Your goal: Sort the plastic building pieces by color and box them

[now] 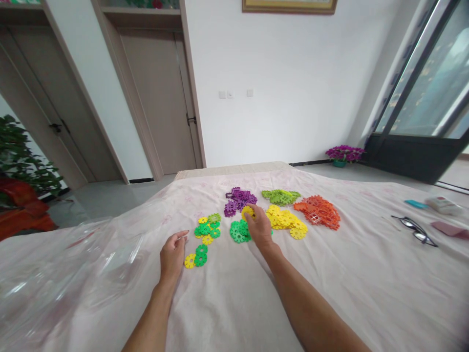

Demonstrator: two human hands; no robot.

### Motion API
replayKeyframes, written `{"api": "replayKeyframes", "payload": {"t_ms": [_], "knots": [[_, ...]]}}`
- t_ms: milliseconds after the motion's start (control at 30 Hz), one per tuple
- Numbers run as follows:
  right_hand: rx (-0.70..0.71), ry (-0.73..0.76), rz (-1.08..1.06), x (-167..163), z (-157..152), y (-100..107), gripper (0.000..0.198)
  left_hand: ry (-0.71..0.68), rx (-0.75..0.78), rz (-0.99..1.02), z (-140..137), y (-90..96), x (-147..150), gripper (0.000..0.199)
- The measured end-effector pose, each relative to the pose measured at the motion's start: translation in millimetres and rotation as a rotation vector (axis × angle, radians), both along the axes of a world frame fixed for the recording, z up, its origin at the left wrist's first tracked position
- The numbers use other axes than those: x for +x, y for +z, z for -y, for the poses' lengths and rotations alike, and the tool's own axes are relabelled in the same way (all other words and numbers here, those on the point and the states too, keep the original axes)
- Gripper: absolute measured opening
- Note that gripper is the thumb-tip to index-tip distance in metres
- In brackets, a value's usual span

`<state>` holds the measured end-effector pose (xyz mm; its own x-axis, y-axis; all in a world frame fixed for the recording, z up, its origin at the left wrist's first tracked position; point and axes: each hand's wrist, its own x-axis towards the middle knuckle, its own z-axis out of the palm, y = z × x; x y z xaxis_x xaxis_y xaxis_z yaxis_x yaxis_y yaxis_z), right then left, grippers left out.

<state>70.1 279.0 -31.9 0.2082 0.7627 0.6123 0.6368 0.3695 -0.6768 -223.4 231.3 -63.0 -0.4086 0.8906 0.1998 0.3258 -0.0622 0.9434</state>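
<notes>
Both forearms reach forward over a bed [330, 293] covered in a pale pink, faintly flowered sheet. The right hand [259, 226] is stretched furthest, palm down, its grip pinched on a yellow snowflake disc [247, 212] held at the fingertips just above the dark green pile [239, 231]. The left hand [173, 254] rests on its edge on the sheet, fingers loosely curled and its grip released, holding nothing; it lies just beside a small mixed cluster of green and yellow discs [205, 234].

The pieces are flat, round plastic discs with notched, gear-like rims, sorted by colour into heaps: a purple pile [239, 199], a light green pile [281, 196], a yellow pile [286, 221] and an orange pile [318, 211].

A crumpled clear plastic bag [73, 264] lies at the left of the bed; I cannot tell whether anything is in it. A pair of black-framed glasses [415, 230] lies well apart at the right.
</notes>
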Motion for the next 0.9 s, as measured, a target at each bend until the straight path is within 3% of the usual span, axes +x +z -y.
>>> {"api": "replayKeyframes", "payload": {"t_ms": [167, 300, 367, 467, 633, 700, 767, 900], "knots": [[-0.062, -0.380, 0.022, 59.3, -5.3, 5.3, 0.039, 0.002, 0.009, 0.007, 0.6, 0.8, 2.5, 0.033], [-0.034, -0.547, 0.070, 72.2, -1.2, 6.6, 0.037, 0.006, 0.013, -0.017, -1.1, -1.8, 2.2, 0.033], [0.039, -0.480, 0.089, 60.7, 0.7, 8.8, 0.036, 0.005, 0.021, -0.007, -1.9, -2.9, 1.9, 0.033], [0.121, -0.214, 0.136, 24.1, 8.0, 10.4, 0.036, -0.001, 0.031, 0.018, -2.2, -3.1, 1.6, 0.032], [0.024, 0.393, 0.355, -54.8, 42.4, 1.6, 0.038, 0.052, 0.040, 0.023, -0.8, -0.7, -1.0, 0.031], [-0.016, 0.550, 0.494, -79.6, 58.8, -2.2, 0.031, 0.073, 0.042, 0.003, 0.3, 0.5, -2.5, 0.030], [-0.065, 0.596, 0.607, -96.3, 71.7, -4.0, 0.029, 0.089, 0.042, -0.015, 1.4, 1.9, -3.1, 0.030], [-0.128, 0.527, 0.716, -107.7, 82.1, -3.4, 0.035, 0.088, 0.038, -0.039, 3.2, 5.8, -1.1, 0.029]]}}
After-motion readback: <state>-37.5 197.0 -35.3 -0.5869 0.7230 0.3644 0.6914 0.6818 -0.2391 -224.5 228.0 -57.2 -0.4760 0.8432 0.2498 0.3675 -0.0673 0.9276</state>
